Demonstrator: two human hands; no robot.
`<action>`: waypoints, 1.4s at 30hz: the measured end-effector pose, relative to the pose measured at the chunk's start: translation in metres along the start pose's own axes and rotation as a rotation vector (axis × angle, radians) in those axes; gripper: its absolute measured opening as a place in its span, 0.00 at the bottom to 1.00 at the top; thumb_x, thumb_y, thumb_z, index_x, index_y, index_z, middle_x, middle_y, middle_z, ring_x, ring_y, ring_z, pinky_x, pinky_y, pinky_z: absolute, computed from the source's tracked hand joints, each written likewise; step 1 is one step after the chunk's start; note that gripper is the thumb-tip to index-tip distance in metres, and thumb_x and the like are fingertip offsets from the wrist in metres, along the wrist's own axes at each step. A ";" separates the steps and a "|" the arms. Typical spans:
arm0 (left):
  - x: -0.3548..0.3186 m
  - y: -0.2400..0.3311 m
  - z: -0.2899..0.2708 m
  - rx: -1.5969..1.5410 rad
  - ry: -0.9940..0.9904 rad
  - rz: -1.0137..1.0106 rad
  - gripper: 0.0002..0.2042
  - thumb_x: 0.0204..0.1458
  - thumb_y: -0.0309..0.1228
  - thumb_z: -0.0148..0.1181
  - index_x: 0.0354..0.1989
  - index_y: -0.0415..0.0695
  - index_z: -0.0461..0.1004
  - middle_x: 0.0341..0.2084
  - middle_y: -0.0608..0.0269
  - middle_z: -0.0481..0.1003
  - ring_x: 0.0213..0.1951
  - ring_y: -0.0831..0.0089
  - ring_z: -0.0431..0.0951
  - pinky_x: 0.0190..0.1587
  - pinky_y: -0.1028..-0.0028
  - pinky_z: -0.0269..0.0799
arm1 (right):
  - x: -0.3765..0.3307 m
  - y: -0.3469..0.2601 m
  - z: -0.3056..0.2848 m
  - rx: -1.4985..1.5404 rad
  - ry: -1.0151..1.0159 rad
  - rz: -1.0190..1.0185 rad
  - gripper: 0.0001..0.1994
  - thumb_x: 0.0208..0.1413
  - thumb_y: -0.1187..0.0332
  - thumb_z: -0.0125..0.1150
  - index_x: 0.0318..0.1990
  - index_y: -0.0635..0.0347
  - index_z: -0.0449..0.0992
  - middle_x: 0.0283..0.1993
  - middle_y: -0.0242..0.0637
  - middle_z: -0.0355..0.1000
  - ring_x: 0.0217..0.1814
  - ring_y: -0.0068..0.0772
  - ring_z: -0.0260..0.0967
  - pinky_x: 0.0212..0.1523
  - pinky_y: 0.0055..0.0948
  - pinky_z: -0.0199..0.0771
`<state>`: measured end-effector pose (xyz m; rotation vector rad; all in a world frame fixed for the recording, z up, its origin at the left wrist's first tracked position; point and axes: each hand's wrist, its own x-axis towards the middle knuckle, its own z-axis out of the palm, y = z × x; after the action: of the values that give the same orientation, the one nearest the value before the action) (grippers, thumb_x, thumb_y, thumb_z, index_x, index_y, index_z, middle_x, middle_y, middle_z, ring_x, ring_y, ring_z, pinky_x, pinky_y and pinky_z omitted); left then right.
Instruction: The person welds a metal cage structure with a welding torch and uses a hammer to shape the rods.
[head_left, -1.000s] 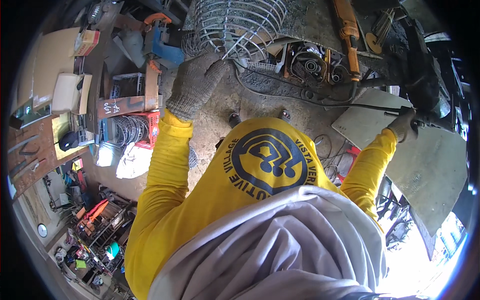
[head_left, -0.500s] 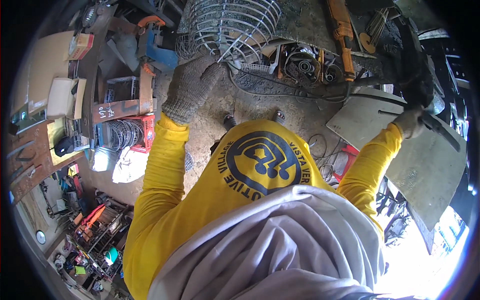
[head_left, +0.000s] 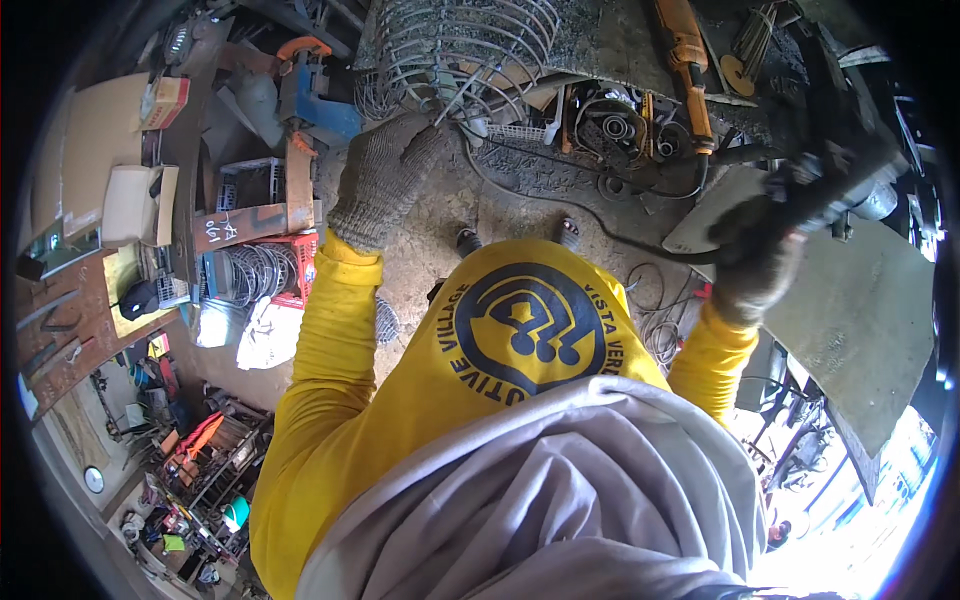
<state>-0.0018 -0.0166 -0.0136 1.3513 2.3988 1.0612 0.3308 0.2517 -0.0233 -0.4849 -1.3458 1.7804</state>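
My left hand (head_left: 385,180), in a grey knit glove, is closed at the near end of a round metal wire cage (head_left: 470,50). One straight rod of the cage runs down to the fingers, which are partly hidden. On the right, my gloved right hand (head_left: 755,275) is closed round a long dark tool (head_left: 815,195). Motion blurs that tool, so its kind cannot be made out. A dark cable (head_left: 610,228) runs across to near this hand.
An orange power tool (head_left: 688,75) lies on the bench at the back. A blue vise (head_left: 315,100) stands left of the cage. A large metal sheet (head_left: 855,320) is at the right. Wire rings (head_left: 262,270) and a red crate (head_left: 305,265) are on the left. Loose cables (head_left: 655,300) lie on the floor.
My right hand has come inward and toward me, and the dark tool has swung with it. The cable has shifted nearer. My left hand stays at the wire cage.
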 end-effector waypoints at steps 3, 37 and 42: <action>0.000 -0.003 0.004 0.019 0.013 0.027 0.12 0.59 0.31 0.65 0.46 0.36 0.79 0.35 0.53 0.82 0.34 0.67 0.82 0.39 0.71 0.75 | -0.020 0.024 0.063 -0.097 0.029 0.139 0.22 0.65 0.57 0.60 0.58 0.64 0.68 0.34 0.39 0.73 0.27 0.31 0.73 0.27 0.30 0.76; -0.002 -0.017 0.006 0.069 0.017 0.024 0.10 0.57 0.32 0.67 0.43 0.38 0.80 0.32 0.54 0.82 0.30 0.60 0.83 0.34 0.68 0.76 | -0.030 0.131 0.092 -0.134 -0.209 0.469 0.30 0.66 0.53 0.61 0.66 0.63 0.62 0.33 0.32 0.72 0.28 0.21 0.70 0.30 0.23 0.73; -0.001 -0.020 0.005 0.083 0.038 0.088 0.10 0.57 0.31 0.67 0.43 0.39 0.80 0.32 0.55 0.83 0.29 0.65 0.82 0.33 0.70 0.76 | -0.031 0.134 0.095 -0.096 -0.234 0.473 0.30 0.66 0.52 0.61 0.66 0.61 0.64 0.33 0.30 0.73 0.28 0.19 0.69 0.31 0.22 0.71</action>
<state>-0.0119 -0.0216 -0.0312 1.4894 2.4560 1.0283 0.2288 0.1592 -0.1186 -0.7105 -1.5770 2.2172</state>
